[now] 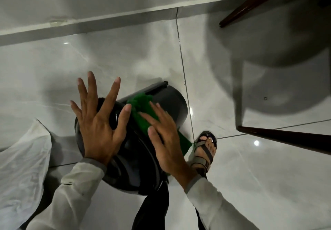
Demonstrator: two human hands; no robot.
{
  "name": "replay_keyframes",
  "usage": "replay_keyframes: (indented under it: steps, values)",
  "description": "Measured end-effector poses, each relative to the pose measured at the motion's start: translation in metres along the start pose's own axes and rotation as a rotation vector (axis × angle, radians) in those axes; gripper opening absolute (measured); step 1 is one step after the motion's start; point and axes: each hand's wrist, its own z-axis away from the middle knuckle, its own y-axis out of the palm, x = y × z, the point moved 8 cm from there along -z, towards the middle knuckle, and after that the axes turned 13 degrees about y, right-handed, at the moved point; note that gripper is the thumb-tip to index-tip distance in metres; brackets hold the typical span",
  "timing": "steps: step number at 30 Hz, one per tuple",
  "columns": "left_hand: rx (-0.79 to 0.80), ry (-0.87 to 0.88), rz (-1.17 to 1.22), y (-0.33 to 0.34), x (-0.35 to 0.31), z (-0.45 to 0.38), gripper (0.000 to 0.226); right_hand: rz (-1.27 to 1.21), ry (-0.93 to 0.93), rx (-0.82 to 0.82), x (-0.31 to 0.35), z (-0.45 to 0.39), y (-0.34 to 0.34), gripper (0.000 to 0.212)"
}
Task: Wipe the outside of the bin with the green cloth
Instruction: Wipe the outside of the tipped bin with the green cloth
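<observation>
— Where are our hands?
— Our left hand (97, 124) lies flat, fingers spread, on the tilted bin (172, 104) lid. At two o'clock, our right hand (165, 140) presses the green cloth (143, 107) flat against the bin's side.
— Beyond?
— Tiled floor (107, 59).

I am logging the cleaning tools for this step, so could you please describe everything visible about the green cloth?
The green cloth is bright green and looks like a fuzzy, microfibre-type fabric. It lies draped over the curved outer wall of the tilted dark grey bin, bunched near its far end, with a flatter corner hanging off the near side towards the sandalled foot. The right hand presses flat on it with fingers spread; the left hand does not clearly touch it.
</observation>
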Motion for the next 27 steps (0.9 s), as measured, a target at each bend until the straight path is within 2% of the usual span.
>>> replay_keyframes:
  steps: [2, 5, 8, 11, 14, 16, 18, 20, 22, 25, 27]
  values:
    - [0.006, 0.004, -0.009, 0.003, -0.002, -0.003, 0.061, -0.017, 0.159, -0.044, -0.033, -0.019, -0.006, 0.044]
    - [0.014, 0.014, -0.018, 0.006, -0.012, 0.000, 0.060, -0.241, 0.502, -0.159, -0.097, -0.045, -0.029, 0.043]
    - [0.014, -0.008, -0.019, 0.011, -0.021, -0.006, 0.060, -0.376, 0.754, -0.269, -0.142, -0.061, -0.047, 0.047]
    - [0.002, -0.019, -0.024, 0.013, -0.028, -0.013, 0.060, -0.522, 1.034, -0.276, -0.170, -0.053, -0.047, 0.053]
    - [0.015, -0.028, -0.019, 0.011, -0.029, -0.011, 0.061, -0.735, 1.275, -0.187, -0.171, -0.026, -0.032, 0.074]
    - [0.033, -0.020, -0.027, 0.010, -0.029, -0.006, 0.061, -0.842, 1.370, -0.200, -0.171, -0.010, -0.022, 0.075]
    - [0.031, -0.021, -0.022, 0.008, -0.027, -0.004, 0.062, -0.808, 1.286, -0.240, -0.161, -0.009, -0.022, 0.063]
    - [0.015, -0.046, -0.016, 0.006, -0.022, -0.004, 0.060, -0.645, 1.099, -0.266, -0.134, -0.014, -0.030, 0.055]
    - [0.003, -0.063, -0.013, 0.004, -0.018, -0.003, 0.058, -0.456, 0.859, -0.201, -0.095, -0.017, -0.032, 0.051]
    - [0.002, -0.013, -0.026, 0.003, -0.020, -0.001, 0.053, -0.311, 0.482, -0.011, -0.031, -0.018, -0.026, 0.042]
    - [0.024, 0.072, -0.050, 0.005, -0.025, 0.005, 0.049, -0.329, 0.398, 0.021, -0.017, -0.014, -0.026, 0.035]
